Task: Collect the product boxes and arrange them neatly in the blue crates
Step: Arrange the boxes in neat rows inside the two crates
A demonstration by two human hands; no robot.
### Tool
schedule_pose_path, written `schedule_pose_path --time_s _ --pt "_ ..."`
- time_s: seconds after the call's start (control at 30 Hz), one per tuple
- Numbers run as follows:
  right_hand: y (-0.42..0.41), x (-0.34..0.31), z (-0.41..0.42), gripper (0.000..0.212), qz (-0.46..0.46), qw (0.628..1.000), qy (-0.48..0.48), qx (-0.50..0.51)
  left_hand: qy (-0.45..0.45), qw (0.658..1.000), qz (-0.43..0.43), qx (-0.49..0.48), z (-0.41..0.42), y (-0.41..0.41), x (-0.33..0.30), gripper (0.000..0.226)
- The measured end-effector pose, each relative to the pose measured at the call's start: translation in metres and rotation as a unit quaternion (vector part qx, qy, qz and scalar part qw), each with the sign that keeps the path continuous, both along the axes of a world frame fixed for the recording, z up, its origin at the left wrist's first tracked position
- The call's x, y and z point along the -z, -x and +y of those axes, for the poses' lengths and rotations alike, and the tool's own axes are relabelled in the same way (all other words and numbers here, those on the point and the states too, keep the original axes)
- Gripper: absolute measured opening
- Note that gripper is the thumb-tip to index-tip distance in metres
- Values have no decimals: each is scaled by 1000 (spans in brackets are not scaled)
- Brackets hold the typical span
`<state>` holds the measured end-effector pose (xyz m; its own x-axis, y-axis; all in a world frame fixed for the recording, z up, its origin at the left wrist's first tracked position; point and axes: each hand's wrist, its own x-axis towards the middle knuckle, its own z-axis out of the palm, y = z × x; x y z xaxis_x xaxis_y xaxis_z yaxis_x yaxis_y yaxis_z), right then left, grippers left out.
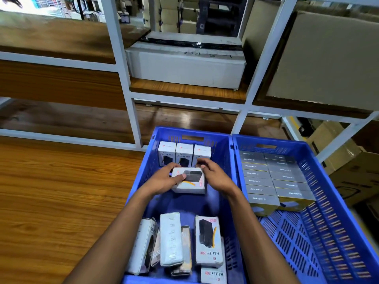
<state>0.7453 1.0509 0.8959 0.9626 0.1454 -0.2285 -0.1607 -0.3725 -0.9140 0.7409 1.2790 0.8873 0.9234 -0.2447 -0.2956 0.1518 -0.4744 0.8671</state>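
Two blue crates stand side by side on the wooden floor. Over the left crate I hold a white product box with a dark power bank printed on it. My left hand grips its left side with the thumb on top. My right hand curls round its right side. Behind it, three white boxes stand upright in a row against the far wall. Several loose white boxes lie jumbled at the near end. The right crate holds neat rows of grey boxes.
A white metal shelving rack with wooden boards rises just behind the crates. A large white carton sits on its middle shelf and a brown carton on the right. More cardboard boxes stand right of the crates.
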Motion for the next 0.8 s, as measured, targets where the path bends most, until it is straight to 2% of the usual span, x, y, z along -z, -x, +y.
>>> schedule_pose_path --time_s 0.07,0.17,0.23,0.33,0.43,0.5,0.67,0.8 --pt "-1 1 1 31 17 996 -83 39 71 997 25 -27 -2 2 -5 47" --pt "-4 -2 1 27 9 990 -112 79 140 988 19 -66 -2 2 -7 51" --pt "-5 -5 0 29 12 994 -94 56 174 980 -7 -95 -1 0 -7 55" --pt "-5 -4 0 38 13 999 -10 -48 232 965 -41 -117 -2 -1 -13 54" --pt "-6 1 4 56 28 996 38 -78 215 969 -68 -103 -2 -1 -15 43" --pt "-8 6 6 60 31 997 20 -64 189 974 -83 -95 0 -1 -13 35" --pt "-7 13 13 43 40 996 -67 43 149 970 -129 -141 1 -4 -7 28" --pt "-12 17 17 51 17 994 -54 91 112 969 -95 -200 -2 -5 -4 38"
